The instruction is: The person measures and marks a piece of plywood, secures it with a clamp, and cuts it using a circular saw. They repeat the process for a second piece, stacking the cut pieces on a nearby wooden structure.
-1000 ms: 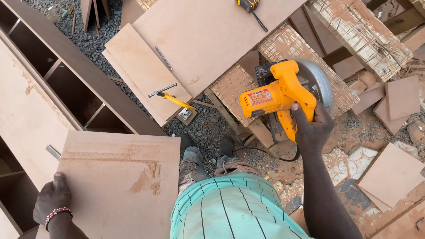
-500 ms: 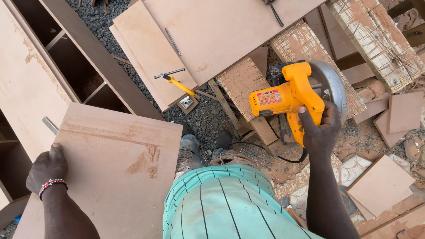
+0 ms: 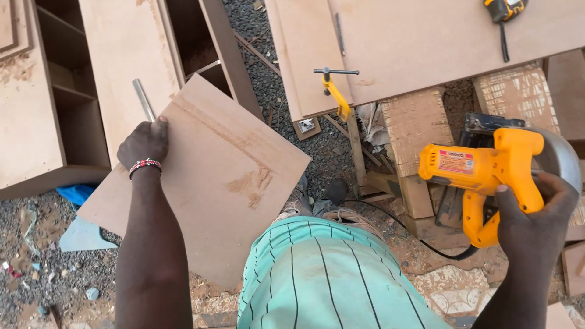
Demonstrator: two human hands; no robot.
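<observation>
Head view: I'm gripping the brown board [image 3: 213,176] by its upper edge with my left hand [image 3: 144,143], tilted over the gravel; right hand [image 3: 536,210] is clenching the yellow circular saw [image 3: 487,173] handle. Carrying step, I'd judge; next needs the board laid flat

Looking down at ourselves, we see a mint-green shirt [image 3: 332,277] with thin dark vertical pinstripes spaced evenly across the fabric, rounding out over the belly. Both our arms are bare, with no sleeves in view. On our left wrist sits a narrow beaded bracelet [image 3: 144,165] in red with small white and dark beads. Our left hand [image 3: 143,141] and right hand [image 3: 536,222] wear no gloves. Below the shirt hem, a dusty dark shoe [image 3: 335,190] shows.
</observation>
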